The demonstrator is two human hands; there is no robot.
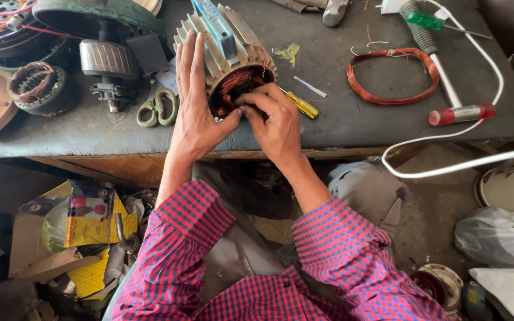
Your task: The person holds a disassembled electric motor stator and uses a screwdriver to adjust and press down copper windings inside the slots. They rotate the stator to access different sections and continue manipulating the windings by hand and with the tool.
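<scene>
The ribbed metal motor stator with copper windings lies at the dark bench's near edge, twelve o'clock from the person. Left hand rests flat against its side, fingers apart; right hand's grip pinches the windings.

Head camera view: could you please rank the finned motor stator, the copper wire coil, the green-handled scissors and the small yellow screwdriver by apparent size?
1. Finned motor stator
2. Copper wire coil, nearly as wide
3. Green-handled scissors
4. Small yellow screwdriver

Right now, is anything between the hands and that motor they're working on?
Nothing visible. The left hand lies flat against the motor, and the right hand has its fingertips at the copper windings in the motor's open end. The scissors and yellow screwdriver lie off to either side.
</scene>
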